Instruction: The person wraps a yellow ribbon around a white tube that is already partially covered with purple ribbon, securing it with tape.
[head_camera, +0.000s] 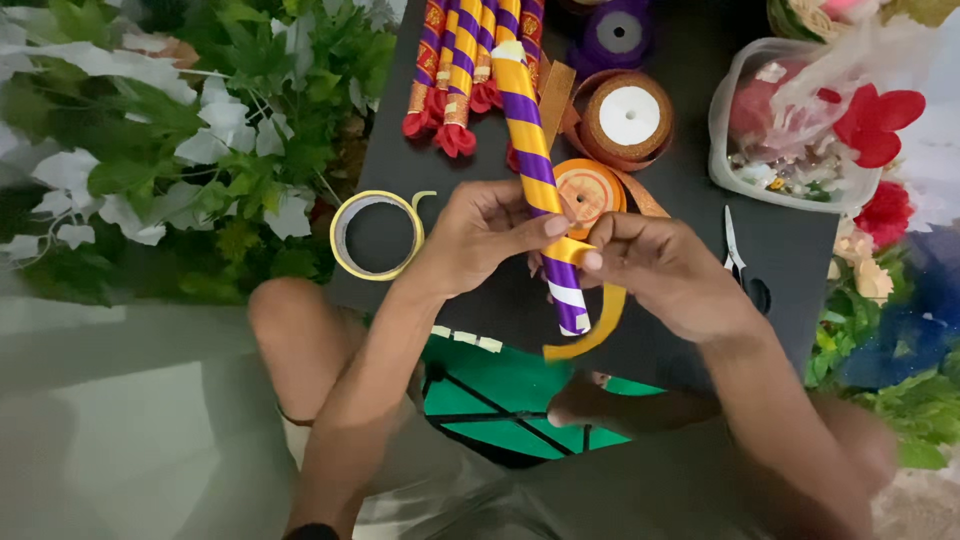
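Both my hands hold a long stick (530, 140) wrapped in spiral purple and yellow ribbon, its lower end still showing white. My left hand (480, 235) grips the stick from the left with the thumb on top. My right hand (655, 270) pinches the yellow ribbon (590, 335) against the stick near its lower end; the loose ribbon tail curls below. The stick lies over a black board (700, 170).
A yellow tape ring (377, 236) lies left of my hands. Orange ribbon spools (628, 115), finished wrapped sticks with red tassels (455, 70), scissors (735, 250) and a plastic tub of flowers (790, 130) sit on the board. Leafy garlands (180, 150) fill the left side.
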